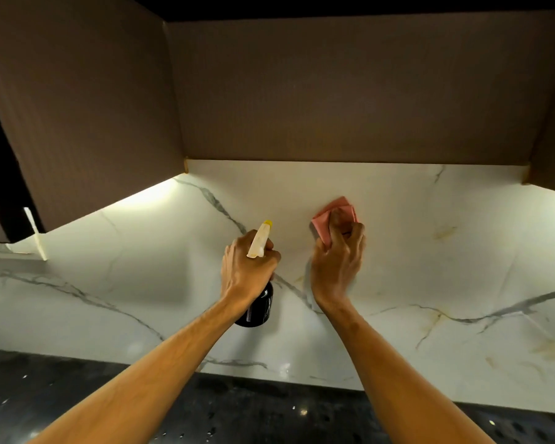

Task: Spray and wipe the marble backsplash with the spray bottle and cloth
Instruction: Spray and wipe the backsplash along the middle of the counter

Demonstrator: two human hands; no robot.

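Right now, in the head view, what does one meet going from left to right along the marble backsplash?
Bright light patch → left hand gripping the spray bottle → right hand holding the pink cloth against the marble backsplash → yellowish streak.

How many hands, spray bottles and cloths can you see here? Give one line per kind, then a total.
Hands: 2, left hand and right hand
Spray bottle: 1
Pink cloth: 1
Total: 4
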